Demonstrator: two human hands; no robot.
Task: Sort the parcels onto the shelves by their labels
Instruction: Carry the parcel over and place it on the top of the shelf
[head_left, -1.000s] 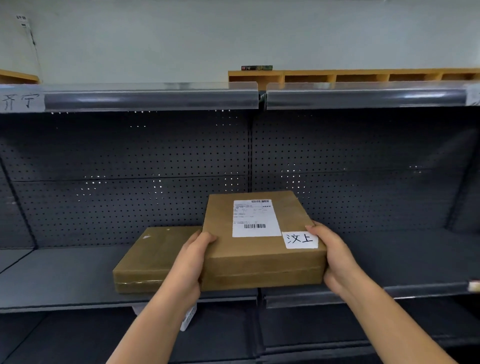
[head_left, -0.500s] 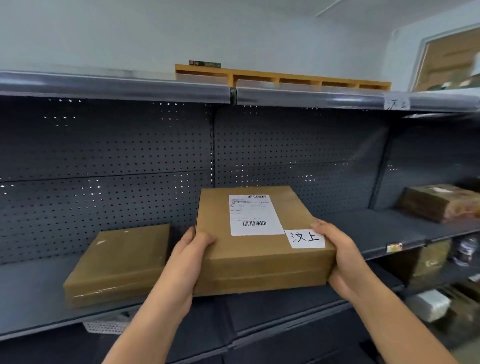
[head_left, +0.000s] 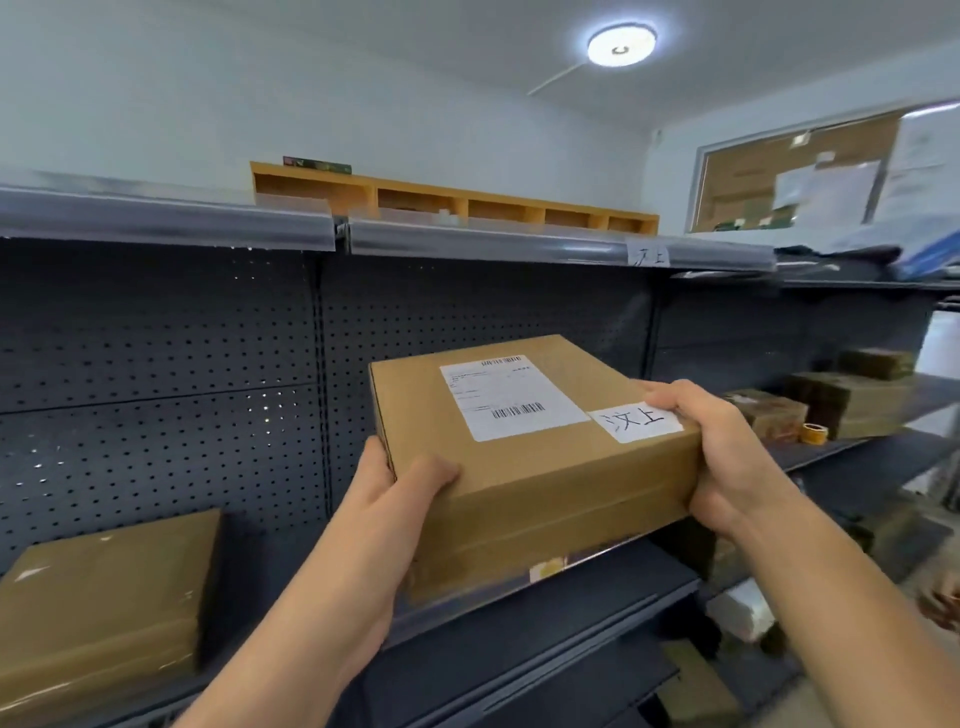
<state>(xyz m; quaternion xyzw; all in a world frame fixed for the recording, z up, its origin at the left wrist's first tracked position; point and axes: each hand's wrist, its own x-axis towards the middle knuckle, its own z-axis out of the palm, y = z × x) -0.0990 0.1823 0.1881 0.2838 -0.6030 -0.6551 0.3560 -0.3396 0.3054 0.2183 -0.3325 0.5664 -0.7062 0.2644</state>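
I hold a flat brown cardboard parcel (head_left: 535, 467) in front of the dark shelving, slightly tilted. It carries a white shipping label with a barcode and a handwritten white tag (head_left: 636, 422) reading 汶上. My left hand (head_left: 400, 493) grips its near left corner and my right hand (head_left: 727, 457) grips its right side, thumb on the tag. On the top shelf's front rail, up and right of the parcel, hangs a paper tag (head_left: 647, 255) with similar characters.
Another brown parcel (head_left: 104, 597) lies on the middle shelf (head_left: 291, 561) at the lower left. Several brown parcels (head_left: 841, 400) and a tape roll (head_left: 814, 433) sit on the shelf bay to the right. A wooden cubby rack (head_left: 452, 200) stands on top.
The view has swung to the right and upward. The parcel on the shelf has slid to the left edge, and the right bay with its parcels has come into view. Both hands still hold the parcel.
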